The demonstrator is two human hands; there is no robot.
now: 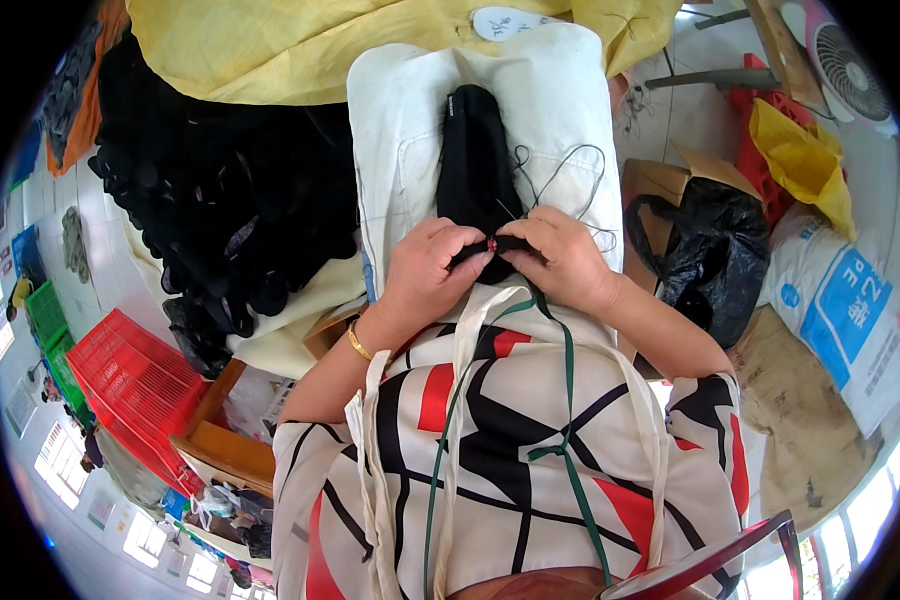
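Item: black fabric piece [475, 160], one, long and narrow, lying lengthwise on a white padded cloth [410, 130] that covers the surface in front of the person, its near end gathered between both hands. Handling, judged: light, soft and limp, with no stiffness of its own, so it folds wherever it is not supported; not fragile, and not slippery against the cloth under it. Best hold, judged: a pinch at the near edge, close to where the work is, leaving the rest to lie flat. Left hand [425, 275]: one, fingers [460, 245] curled shut and pinching the near end of the fabric, a gold bangle [358, 343] at the wrist. Right hand [570, 262]: one, fingers closed on the same end from the other side, the two hands nearly touching; a small red spot [491, 243] sits between them, too small to identify. Thread [570, 170]: dark, thin, looping loosely over the white cloth beside the fabric; strand count cannot be told. Nearby: heap of black pieces [230, 200], uncounted, to the left; yellow cloth [300, 45], one, beyond; red crates [135, 375], at least two; black bag [710, 250], one, in a cardboard box [655, 180].
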